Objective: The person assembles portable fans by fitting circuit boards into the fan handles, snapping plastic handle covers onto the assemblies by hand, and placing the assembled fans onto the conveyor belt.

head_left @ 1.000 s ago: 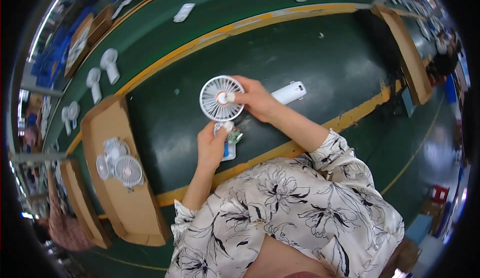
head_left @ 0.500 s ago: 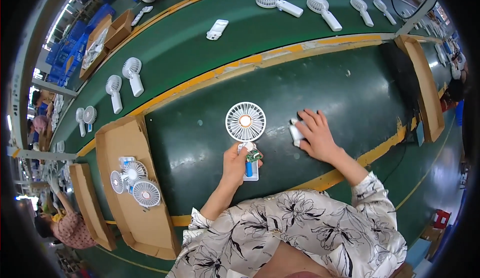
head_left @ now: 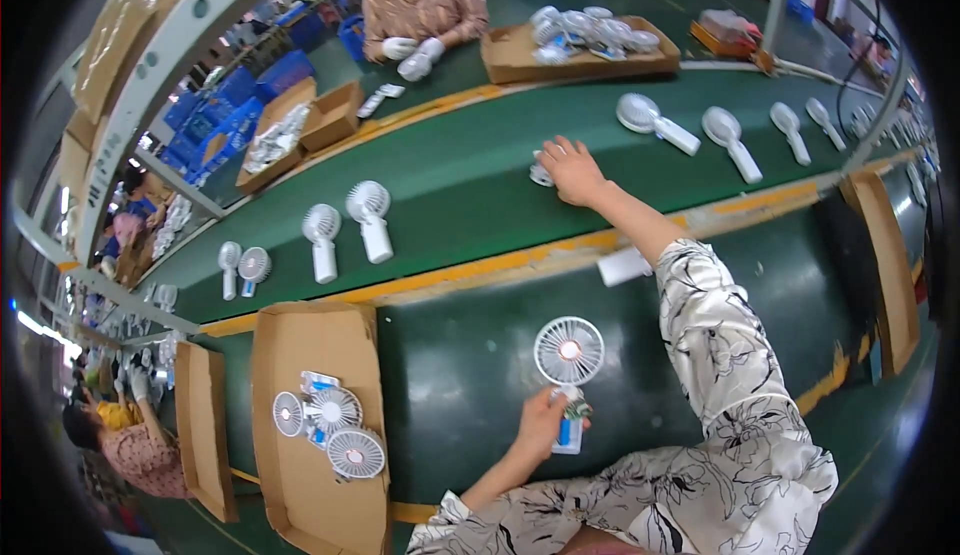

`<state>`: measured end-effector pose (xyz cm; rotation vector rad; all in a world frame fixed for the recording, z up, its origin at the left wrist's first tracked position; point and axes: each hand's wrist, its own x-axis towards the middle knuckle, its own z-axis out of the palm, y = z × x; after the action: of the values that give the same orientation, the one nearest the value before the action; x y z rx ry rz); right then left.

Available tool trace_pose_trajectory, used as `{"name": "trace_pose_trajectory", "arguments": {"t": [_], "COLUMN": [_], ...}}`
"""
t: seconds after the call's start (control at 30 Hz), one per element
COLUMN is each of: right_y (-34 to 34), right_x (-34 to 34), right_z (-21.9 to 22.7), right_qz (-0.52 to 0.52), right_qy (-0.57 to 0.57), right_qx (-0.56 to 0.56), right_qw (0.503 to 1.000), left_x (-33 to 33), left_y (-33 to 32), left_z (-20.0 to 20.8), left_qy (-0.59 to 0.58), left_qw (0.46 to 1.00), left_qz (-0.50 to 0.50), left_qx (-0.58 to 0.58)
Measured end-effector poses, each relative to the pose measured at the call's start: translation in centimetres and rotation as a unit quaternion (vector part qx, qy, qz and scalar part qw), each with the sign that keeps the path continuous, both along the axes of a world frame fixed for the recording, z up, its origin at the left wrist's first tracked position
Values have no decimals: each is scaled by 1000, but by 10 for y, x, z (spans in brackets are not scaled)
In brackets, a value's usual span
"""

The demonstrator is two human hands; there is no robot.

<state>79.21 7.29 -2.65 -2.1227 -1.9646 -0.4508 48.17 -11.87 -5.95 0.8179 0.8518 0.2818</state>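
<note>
My left hand [head_left: 540, 423] grips a small white handheld fan [head_left: 569, 351] by its opened handle. A blue battery [head_left: 570, 433] and a green circuit board [head_left: 574, 408] show inside the handle, and the round grille points away from me. My right arm is stretched over the green belt. There my right hand [head_left: 574, 172] is closed over a small white casing piece [head_left: 541, 174], and only one end of it shows beneath the fingers. Another white part [head_left: 623, 267] lies on the table by the belt's edge, partly behind my right sleeve.
A cardboard tray [head_left: 275, 495] at left holds several opened fans [head_left: 356, 452]. More white fans [head_left: 370, 221] lie along the green belt [head_left: 450, 205]. Across it, a gloved person [head_left: 425, 5] works beside a carton [head_left: 580, 70] of wrapped parts. Another long carton [head_left: 885, 265] stands at right.
My right hand has left the table and reached forward onto the belt's white casing piece. The white part it touched before now lies nearer the belt. The view has tilted up; my left hand keeps the fan.
</note>
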Motion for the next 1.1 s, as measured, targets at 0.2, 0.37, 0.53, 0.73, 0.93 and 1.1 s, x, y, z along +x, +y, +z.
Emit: {"name": "trace_pose_trajectory", "arguments": {"t": [0.2,0.37,0.53,0.73,0.93,1.1], "right_y": [21,-61,-147,-246,-285,-275], "right_x": [-3,-33,-31,-102,-168,-171], "right_z": [-15,-1,4,14,1,-7], "right_qz": [-31,15,8,138,144,156], "right_qy": [-10,-74,-54,209,341,311], "right_qx": [-145,23,-28,105,179,215], "right_qw": [989,997,998,963,912,913], "left_x": [-9,-4,4,4,8,14], "left_y": [-9,11,23,12,-4,-13], "left_z": [1,15,14,9,19,18], "left_qy": [-15,-43,-75,-91,-90,-58], "left_qw": [1000,992,992,989,989,988], "left_qz": [-8,79,76,74,82,121], "left_qx": [-6,-84,-67,-87,-80,-71]}}
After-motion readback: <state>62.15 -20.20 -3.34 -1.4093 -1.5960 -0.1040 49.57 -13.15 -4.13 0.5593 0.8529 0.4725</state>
